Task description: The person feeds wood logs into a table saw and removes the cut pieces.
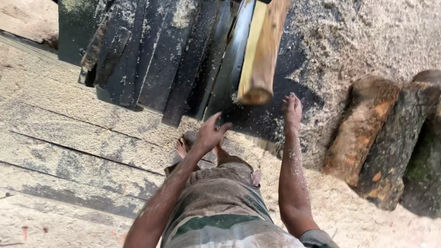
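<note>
While wood piece (262,50) sits clear of both hands: pale split length with bark down one side, tilted, near cut end lowest, far end out of frame at the top; whether it is airborne or leaning on something, cannot tell.
Left hand (211,133): fingers spread and loosely curled, palm turned towards the piece, holding nothing, well below and left of the cut end.
Right hand (291,109): fingers loose and pointing up at the piece, holding nothing, just right of and below the cut end, not touching; forearm dusted with sawdust.
Where piece is: over the dark sawdust-strewn surface, between the dark planks (156,55) and the right hand.
Dark planks: leaning stack, upper left, speckled with sawdust (367,36).
Logs (367,128): two bark-covered chunks at right, side by side, well apart from both hands.
Boards underfoot (69,138): grey, worn, sawdust in the seams; bare foot (183,147) beside the left hand.
Step in hand (judgement): piece is out of the grip, both hands open next to it, reads as the let-go stage of handling it.
Next move calls for (judgement): any fresh hold needs both palms on the near cut end, with toes kept clear beneath it.
</note>
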